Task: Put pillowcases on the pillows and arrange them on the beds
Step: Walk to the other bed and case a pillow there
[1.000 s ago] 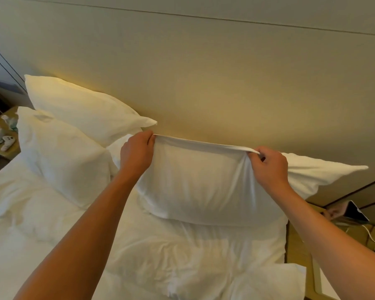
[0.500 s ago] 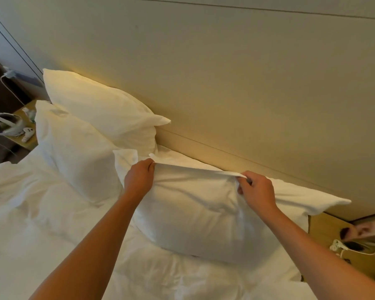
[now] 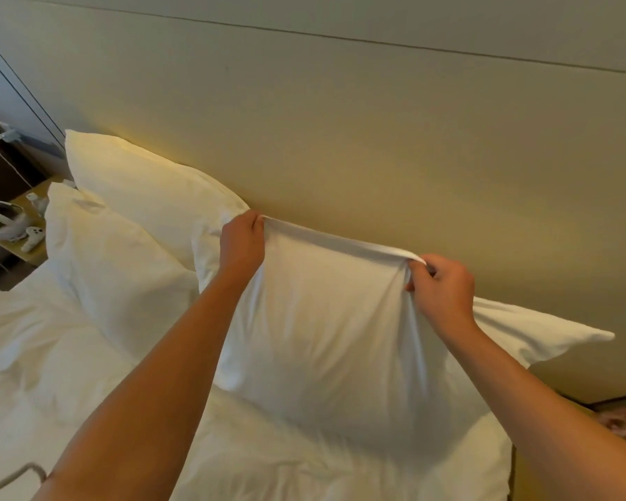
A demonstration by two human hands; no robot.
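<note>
- Duvet (image 3: 69,356), one, white and rumpled, covering the bed nearest me; open bedding lies to the left of my arms.
- My arms, two, bare, reaching forward over the duvet toward the headboard.
- Pillow in hand (image 3: 326,341), one, white, held upright by its top edge; its lower edge sags onto the duvet, and its right corner points out past the edge of the bed.
- My left hand (image 3: 242,244): grip closed, pinching the pillowcase hem at the upper left corner.
- My right hand (image 3: 443,287): grip closed, bunching the hem at the upper right; the hem runs taut between the two hands.
- Finished pillows, two, to the left: front pillow (image 3: 113,269) leaning on the back pillow (image 3: 149,189), which rests against the headboard.
- Table (image 3: 33,247), one, at far left beside the bed, carrying a white headset (image 3: 0,222) and a controller (image 3: 33,236).
- Headboard panel (image 3: 376,139), one, beige, running behind all three pillows; bare above them.
</note>
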